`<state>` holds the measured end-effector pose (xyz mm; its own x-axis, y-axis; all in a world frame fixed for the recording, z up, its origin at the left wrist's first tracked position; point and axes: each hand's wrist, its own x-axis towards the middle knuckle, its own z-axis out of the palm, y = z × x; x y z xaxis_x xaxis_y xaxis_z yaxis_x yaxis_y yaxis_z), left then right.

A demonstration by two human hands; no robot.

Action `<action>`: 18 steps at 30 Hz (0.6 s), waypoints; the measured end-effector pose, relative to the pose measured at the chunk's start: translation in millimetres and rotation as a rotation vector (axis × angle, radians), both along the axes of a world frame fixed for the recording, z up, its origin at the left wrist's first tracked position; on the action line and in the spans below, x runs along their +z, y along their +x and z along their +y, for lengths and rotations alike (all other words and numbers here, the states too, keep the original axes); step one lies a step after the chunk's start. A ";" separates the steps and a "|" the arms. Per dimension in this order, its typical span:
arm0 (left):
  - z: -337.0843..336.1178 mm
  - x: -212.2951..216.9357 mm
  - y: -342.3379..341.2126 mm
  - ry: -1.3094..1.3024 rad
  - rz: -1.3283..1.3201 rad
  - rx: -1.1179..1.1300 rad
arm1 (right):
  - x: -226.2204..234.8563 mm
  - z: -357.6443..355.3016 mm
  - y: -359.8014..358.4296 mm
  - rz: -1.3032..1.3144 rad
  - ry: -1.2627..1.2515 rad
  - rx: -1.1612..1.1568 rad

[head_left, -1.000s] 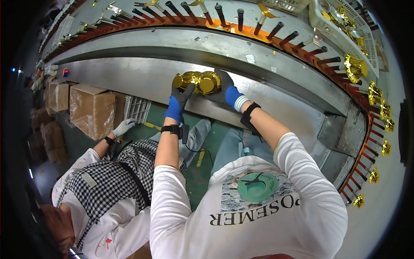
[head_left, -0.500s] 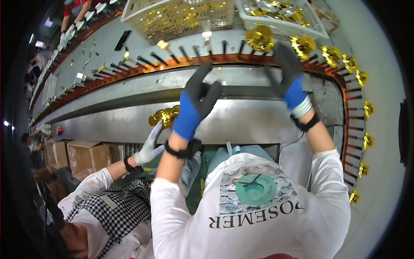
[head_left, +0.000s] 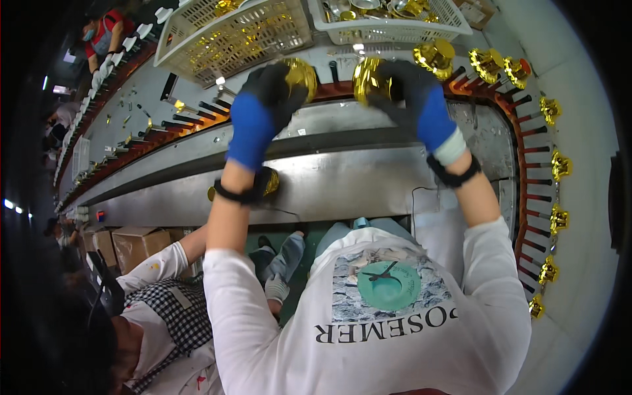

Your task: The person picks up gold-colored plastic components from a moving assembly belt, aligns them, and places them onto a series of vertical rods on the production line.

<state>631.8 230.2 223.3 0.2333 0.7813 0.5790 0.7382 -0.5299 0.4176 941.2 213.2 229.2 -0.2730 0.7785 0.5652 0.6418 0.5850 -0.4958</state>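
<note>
Both my hands wear black-palmed, blue-backed gloves and are raised over the near side of a conveyor. My left hand is closed around a shiny gold cup-shaped part, whose rounded side shows past the fingers. To its right, my right hand grips another gold cup-shaped part. The two parts face each other with a gap between them. Fingers partly hide both. Just beyond my right hand, a flanged gold part sits on the conveyor.
Upright dark pegs line the curving conveyor, several bearing gold parts. Behind stand a cream crate and a white crate. A metal ledge runs before me. At left sits a co-worker in a checkered apron.
Both hands, open and empty before, now hold gold parts; my left moved left and up, my right slightly left. The co-worker's gloved hand has dropped away from the gold pieces on the ledge.
</note>
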 end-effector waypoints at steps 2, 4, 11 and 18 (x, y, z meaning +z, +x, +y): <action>-44.3 -32.9 -2.8 -0.172 -0.294 -0.063 | -19.8 -32.9 -3.7 0.091 -0.184 0.092; -96.4 -60.3 19.1 -0.721 -0.206 -0.122 | -91.3 -78.1 10.4 0.030 -0.460 0.122; -163.9 -272.0 33.7 -0.972 0.021 0.131 | -257.0 -125.5 11.5 -0.491 -0.676 0.132; -123.9 -198.8 43.8 -0.907 0.364 0.046 | -221.6 -105.1 30.2 -0.423 -0.524 0.093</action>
<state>675.6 106.3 24.6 0.2371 0.9072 -0.3475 0.9144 -0.0875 0.3953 971.5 108.0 7.6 -0.4669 0.8828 -0.0507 0.8014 0.3982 -0.4463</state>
